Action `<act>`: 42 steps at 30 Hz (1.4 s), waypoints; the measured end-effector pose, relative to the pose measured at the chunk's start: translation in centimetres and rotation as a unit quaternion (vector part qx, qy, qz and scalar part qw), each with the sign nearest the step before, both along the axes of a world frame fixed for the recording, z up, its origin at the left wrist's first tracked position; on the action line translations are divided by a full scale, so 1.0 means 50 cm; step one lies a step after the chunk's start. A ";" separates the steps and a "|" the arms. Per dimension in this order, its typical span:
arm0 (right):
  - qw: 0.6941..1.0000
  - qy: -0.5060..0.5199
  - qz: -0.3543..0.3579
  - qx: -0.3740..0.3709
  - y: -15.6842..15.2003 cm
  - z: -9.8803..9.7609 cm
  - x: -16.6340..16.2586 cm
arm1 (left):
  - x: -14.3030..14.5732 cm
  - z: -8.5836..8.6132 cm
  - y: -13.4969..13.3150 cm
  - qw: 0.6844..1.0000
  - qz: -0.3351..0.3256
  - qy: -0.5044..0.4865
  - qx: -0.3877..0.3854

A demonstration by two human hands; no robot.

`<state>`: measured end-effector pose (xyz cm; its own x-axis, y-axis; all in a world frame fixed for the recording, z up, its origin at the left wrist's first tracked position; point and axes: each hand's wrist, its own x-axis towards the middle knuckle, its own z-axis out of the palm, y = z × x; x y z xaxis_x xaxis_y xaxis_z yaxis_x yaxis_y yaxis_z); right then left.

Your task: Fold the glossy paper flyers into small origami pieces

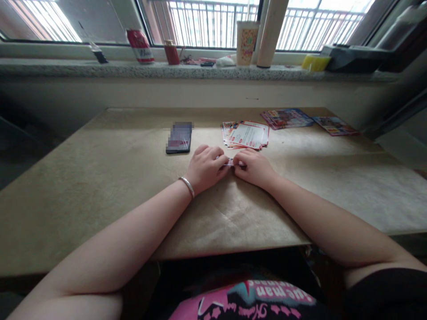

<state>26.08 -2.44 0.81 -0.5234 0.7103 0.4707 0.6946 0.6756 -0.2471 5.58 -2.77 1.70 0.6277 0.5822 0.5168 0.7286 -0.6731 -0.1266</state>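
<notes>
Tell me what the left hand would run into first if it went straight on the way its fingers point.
The left hand points right, so it would meet the small paper pinched between both hands, then at once the right hand. The spread cards lie farther back, probably off that line.

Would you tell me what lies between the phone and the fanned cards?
In the head view, only bare brown table surface lies between phone and cards.
</notes>
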 end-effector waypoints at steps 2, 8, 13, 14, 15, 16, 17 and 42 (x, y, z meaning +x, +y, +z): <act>1.000 0.024 0.012 -0.011 0.002 -0.003 0.000 | -0.001 0.001 0.000 1.000 -0.021 -0.005 -0.011; 0.999 0.040 0.024 -0.020 0.005 -0.004 -0.003 | 0.005 -0.002 -0.006 0.999 0.000 -0.035 -0.021; 0.999 0.026 0.031 -0.026 0.010 0.000 0.012 | 0.001 0.005 -0.010 1.000 -0.006 -0.029 -0.011; 0.999 0.025 0.035 -0.033 0.012 0.000 0.016 | -0.002 0.005 -0.009 1.000 -0.006 -0.027 -0.007; 0.998 0.025 0.039 -0.041 0.014 0.000 0.021 | -0.006 0.005 -0.008 1.000 -0.007 -0.027 -0.003; 0.997 0.027 0.044 -0.049 0.016 0.000 0.025 | -0.009 0.005 -0.006 1.000 -0.008 -0.027 0.001; 0.997 0.031 0.048 -0.055 0.017 -0.001 0.029 | -0.012 0.005 -0.004 1.000 -0.010 -0.027 0.006; 0.994 -0.007 0.047 -0.095 0.038 0.009 0.081 | -0.035 0.016 0.008 0.997 -0.023 -0.045 0.058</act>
<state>30.15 -0.52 1.27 -0.5975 0.7331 0.3249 0.6345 0.6800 -0.3674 3.84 -2.35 2.50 0.6002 0.4867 0.6347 0.7091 -0.6909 -0.1408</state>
